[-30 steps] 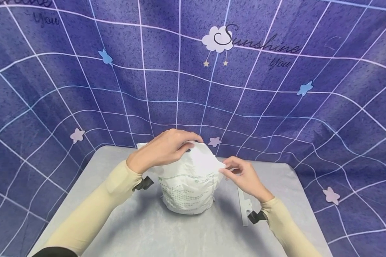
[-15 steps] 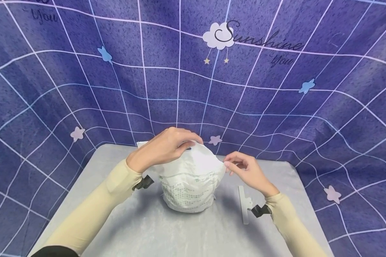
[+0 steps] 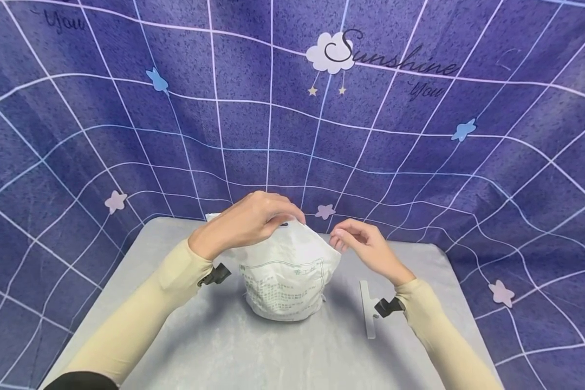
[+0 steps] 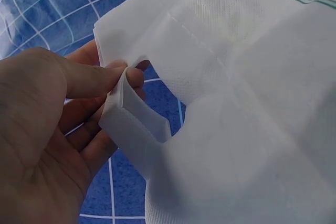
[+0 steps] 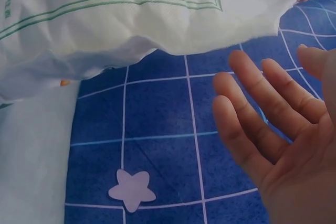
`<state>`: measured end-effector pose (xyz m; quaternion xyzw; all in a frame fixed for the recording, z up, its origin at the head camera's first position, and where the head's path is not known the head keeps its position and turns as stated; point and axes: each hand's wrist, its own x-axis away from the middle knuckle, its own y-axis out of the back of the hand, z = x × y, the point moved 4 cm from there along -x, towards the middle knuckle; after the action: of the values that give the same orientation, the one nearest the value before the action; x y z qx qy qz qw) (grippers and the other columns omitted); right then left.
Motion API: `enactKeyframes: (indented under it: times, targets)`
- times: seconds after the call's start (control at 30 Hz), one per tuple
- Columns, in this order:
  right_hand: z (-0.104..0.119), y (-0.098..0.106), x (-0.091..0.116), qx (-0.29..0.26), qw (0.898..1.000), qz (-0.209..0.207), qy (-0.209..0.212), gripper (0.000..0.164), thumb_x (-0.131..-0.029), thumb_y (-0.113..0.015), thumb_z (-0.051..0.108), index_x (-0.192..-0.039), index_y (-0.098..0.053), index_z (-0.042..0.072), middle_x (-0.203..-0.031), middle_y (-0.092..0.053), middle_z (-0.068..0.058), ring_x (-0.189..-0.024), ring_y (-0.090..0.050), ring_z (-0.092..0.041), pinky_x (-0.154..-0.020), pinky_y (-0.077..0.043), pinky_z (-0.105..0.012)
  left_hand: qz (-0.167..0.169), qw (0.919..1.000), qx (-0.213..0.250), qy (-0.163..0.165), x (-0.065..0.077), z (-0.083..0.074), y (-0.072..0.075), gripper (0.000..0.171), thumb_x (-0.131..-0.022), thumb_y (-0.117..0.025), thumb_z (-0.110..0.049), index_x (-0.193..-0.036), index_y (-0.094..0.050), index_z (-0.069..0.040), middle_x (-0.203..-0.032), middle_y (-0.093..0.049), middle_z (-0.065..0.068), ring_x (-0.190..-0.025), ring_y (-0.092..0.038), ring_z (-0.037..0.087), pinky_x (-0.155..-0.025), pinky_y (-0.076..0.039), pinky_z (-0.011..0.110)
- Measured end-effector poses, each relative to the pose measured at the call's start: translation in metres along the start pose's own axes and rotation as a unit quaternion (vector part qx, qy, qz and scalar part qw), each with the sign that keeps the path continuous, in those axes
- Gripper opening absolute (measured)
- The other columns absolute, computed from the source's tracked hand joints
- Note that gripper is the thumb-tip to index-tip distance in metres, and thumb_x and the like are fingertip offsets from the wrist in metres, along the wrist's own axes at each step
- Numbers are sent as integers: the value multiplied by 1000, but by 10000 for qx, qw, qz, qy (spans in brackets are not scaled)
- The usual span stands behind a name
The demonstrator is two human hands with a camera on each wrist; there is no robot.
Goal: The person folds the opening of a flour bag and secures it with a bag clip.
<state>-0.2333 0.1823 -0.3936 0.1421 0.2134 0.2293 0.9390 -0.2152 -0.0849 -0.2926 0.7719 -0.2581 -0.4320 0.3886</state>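
A white plastic bag (image 3: 283, 287) with green and grey print stands full on the grey table, in the middle of the head view. My left hand (image 3: 251, 222) reaches over its top. In the left wrist view, thumb and fingers pinch the folded strip (image 4: 131, 135) beside the cut-out handle hole. My right hand (image 3: 370, 252) hovers at the bag's upper right corner. In the right wrist view that hand's fingers (image 5: 247, 135) are spread and loosely bent, a little apart from the bag's edge, with nothing between them.
A long flat white piece (image 3: 368, 314) with a wavy-edged part lies on the grey table (image 3: 195, 346), right of the bag and below my right wrist. Behind the table hangs a blue gridded curtain (image 3: 248, 124) with stars and a cloud.
My right hand has let go of the bag's right corner and shifted slightly up and away from it. My left hand keeps its pinch on the handle and has hardly moved.
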Motion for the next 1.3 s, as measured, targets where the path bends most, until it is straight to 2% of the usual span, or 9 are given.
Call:
enactKeyframes:
  times: [0.17, 0.33, 0.53, 0.77, 0.9, 1.03, 1.3]
  targets:
    - [1, -6, -8, -185, 9996, 207, -34, 21, -110, -58, 5, -121, -71, -7, -101, -76, -21, -91, -72, -33, -86, -63, -31, -3, 9999, -37, -98, 1, 0, 0, 21, -104, -67, -3, -113, -82, -16, -109, -79, -6, -101, -74, 11, -88, -61, 30]
    - [0, -13, -12, -480, 9979, 422, -72, 22, -109, -58, 4, -125, -72, -5, -108, -77, -13, -100, -74, -22, -95, -63, -41, -23, 9998, -71, -206, 3, 0, 0, 22, -103, -68, -1, -112, -82, -15, -109, -79, -5, -100, -74, 11, -85, -61, 30]
    - [2, -17, -13, -902, 9941, 566, -222, 26, -110, -58, 9, -129, -71, -4, -116, -77, -10, -108, -74, -21, -101, -59, -48, -73, 9994, -35, -339, 3, 0, 0, 23, -103, -67, 1, -111, -82, -14, -108, -79, -5, -100, -74, 12, -85, -61, 29]
    - [0, -23, -13, -801, 9920, 681, -702, 30, -109, -61, 15, -133, -71, 0, -124, -76, -9, -114, -72, -19, -105, -55, -35, -66, 9992, 35, -398, 3, 0, -1, 25, -101, -67, 4, -108, -82, -15, -108, -78, -6, -99, -74, 11, -85, -61, 29]
    - [-1, -27, -13, -846, 9893, 826, -850, 32, -107, -63, 14, -135, -70, -2, -128, -75, -11, -119, -72, -19, -107, -55, -35, -54, 9991, 50, -429, 3, 0, -1, 28, -99, -67, 8, -107, -83, -15, -108, -78, -6, -101, -74, 11, -88, -61, 28]
    - [-1, -30, -14, -1026, 9884, 847, -735, 31, -106, -64, 9, -132, -70, -6, -123, -77, -7, -114, -73, -17, -103, -57, -33, -51, 9989, 44, -458, 4, 0, -1, 30, -99, -66, 9, -107, -83, -15, -109, -78, -6, -103, -74, 12, -91, -61, 28]
    - [-1, -36, -20, -1293, 9888, 616, -432, 21, -100, -69, -1, -119, -72, -11, -110, -78, -3, -102, -74, -14, -96, -60, -30, -36, 9989, 10, -469, 2, 0, 0, 28, -100, -67, 6, -109, -83, -15, -109, -78, -6, -102, -74, 11, -89, -61, 28]
